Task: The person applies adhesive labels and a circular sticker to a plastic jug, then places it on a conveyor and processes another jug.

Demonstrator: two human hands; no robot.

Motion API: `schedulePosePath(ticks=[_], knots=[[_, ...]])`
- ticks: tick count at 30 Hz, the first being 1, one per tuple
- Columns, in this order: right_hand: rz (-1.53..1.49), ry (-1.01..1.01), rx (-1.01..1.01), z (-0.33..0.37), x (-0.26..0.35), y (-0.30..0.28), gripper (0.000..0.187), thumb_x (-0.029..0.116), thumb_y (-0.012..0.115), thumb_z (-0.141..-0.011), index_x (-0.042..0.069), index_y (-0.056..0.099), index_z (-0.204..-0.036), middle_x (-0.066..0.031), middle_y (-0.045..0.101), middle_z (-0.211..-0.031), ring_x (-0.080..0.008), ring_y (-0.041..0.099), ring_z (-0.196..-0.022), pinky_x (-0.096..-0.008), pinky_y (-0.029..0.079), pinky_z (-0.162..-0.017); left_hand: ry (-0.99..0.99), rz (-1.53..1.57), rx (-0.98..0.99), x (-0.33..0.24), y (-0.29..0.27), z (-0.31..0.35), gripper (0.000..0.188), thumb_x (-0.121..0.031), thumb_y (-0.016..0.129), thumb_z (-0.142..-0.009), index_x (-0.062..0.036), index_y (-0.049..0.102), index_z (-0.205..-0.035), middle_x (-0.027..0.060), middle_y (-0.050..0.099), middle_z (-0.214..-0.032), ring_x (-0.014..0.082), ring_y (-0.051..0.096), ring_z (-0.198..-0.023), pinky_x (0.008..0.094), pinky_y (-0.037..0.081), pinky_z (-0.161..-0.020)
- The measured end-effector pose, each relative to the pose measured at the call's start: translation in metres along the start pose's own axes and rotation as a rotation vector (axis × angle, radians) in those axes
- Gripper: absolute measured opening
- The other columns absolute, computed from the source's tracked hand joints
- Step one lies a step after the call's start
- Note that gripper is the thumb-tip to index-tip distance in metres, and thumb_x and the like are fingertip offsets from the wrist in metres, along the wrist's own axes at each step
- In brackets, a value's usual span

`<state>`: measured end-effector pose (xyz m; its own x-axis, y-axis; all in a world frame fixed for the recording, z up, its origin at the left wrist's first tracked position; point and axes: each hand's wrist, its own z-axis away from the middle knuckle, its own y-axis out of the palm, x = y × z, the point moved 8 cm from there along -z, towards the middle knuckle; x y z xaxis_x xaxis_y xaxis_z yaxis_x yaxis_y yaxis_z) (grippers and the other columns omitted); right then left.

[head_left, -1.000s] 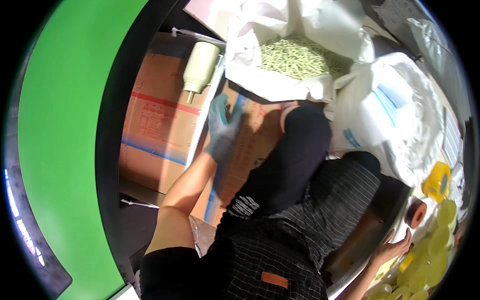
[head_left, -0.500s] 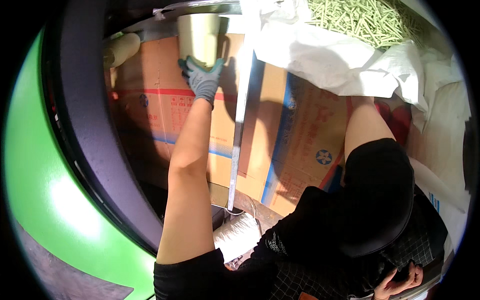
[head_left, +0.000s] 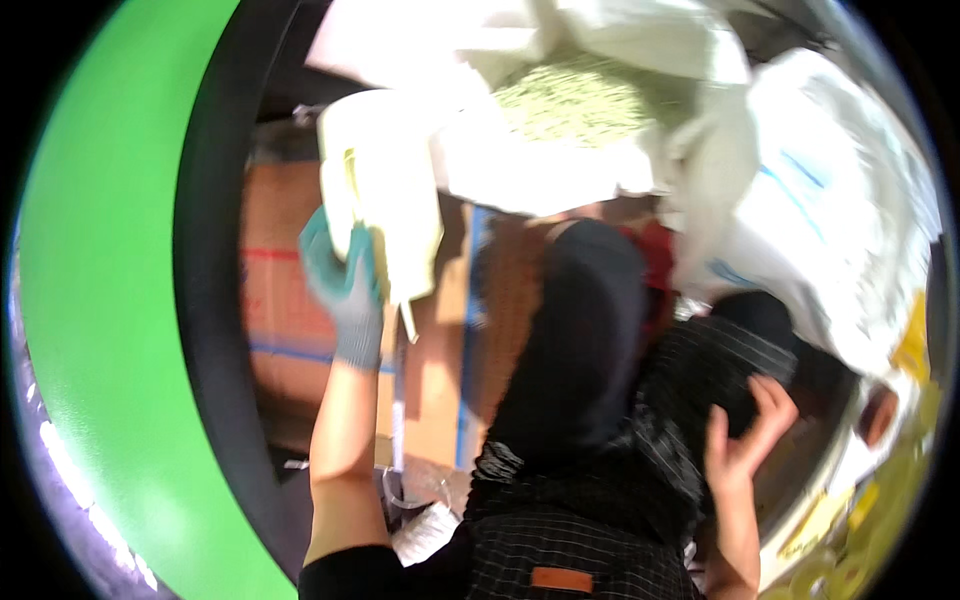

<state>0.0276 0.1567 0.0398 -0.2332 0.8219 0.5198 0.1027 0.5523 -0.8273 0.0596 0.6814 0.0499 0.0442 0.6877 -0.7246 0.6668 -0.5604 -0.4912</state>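
Note:
My left hand [head_left: 345,270], in a grey glove with a teal palm, is closed on the left side of a pale yellow-green jug-like container [head_left: 405,200]. The container is tilted and blurred, and a thin strip sticks out at its lower end. Its upper part overlaps the near edge of a white sack [head_left: 540,180] in glare. Inside the sack lie many short light-green sticks [head_left: 580,105]. My bare right hand [head_left: 755,430] is open over my dark checked apron [head_left: 690,390], thumb and fingers apart, holding nothing.
A green curved panel [head_left: 110,300] with a dark edge [head_left: 220,300] runs along the left. Cardboard [head_left: 285,310] lies below the container. More white sacking [head_left: 820,200] bulges at the right. A white spool of cord [head_left: 425,535] sits near my left elbow, and yellow-green items [head_left: 850,550] lie lower right.
My left hand has drawn the container nearer and tilted it, with its grip now at the container's side. My right hand has risen and spread its fingers. The whole view has shifted.

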Motion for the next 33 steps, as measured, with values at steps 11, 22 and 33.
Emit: schedulePosePath(ticks=[11,22,33], knots=[[-2.164,1.034,0.795,0.097,0.083,0.054,0.094,0.08,0.019,-0.102,0.007,0.034,-0.16,-0.0239,0.057,-0.145,-0.0335,0.067,-0.121,-0.0523,0.06,-0.095,-0.304,0.885,0.987,-0.238,0.122,0.164,0.039,-0.01,0.063,-0.102,-0.0016,0.062,-0.14,0.0165,0.063,-0.143,0.0248,0.058,-0.136,0.0384,0.044,-0.115],[-0.299,-0.006,-0.052,0.06,0.052,-0.044,0.107,0.013,0.094,-0.065,0.0,0.039,-0.155,-0.0213,0.053,-0.146,-0.0435,0.052,-0.133,-0.0488,0.041,-0.116,0.405,0.565,0.848,-0.307,0.121,0.183,0.066,-0.035,0.078,-0.088,-0.0045,0.057,-0.144,0.0197,0.063,-0.137,0.0401,0.058,-0.131,0.0516,0.044,-0.114],[-0.434,-0.085,-0.038,0.03,0.065,-0.001,0.087,0.005,0.078,-0.083,-0.001,0.034,-0.157,-0.0223,0.043,-0.158,-0.0463,0.038,-0.147,-0.0531,0.036,-0.122,0.732,0.037,0.79,-0.3,0.126,0.199,0.043,-0.03,0.076,-0.083,0.0013,0.071,-0.112,0.0138,0.069,-0.105,0.0299,0.066,-0.1,0.0545,0.052,-0.101]])
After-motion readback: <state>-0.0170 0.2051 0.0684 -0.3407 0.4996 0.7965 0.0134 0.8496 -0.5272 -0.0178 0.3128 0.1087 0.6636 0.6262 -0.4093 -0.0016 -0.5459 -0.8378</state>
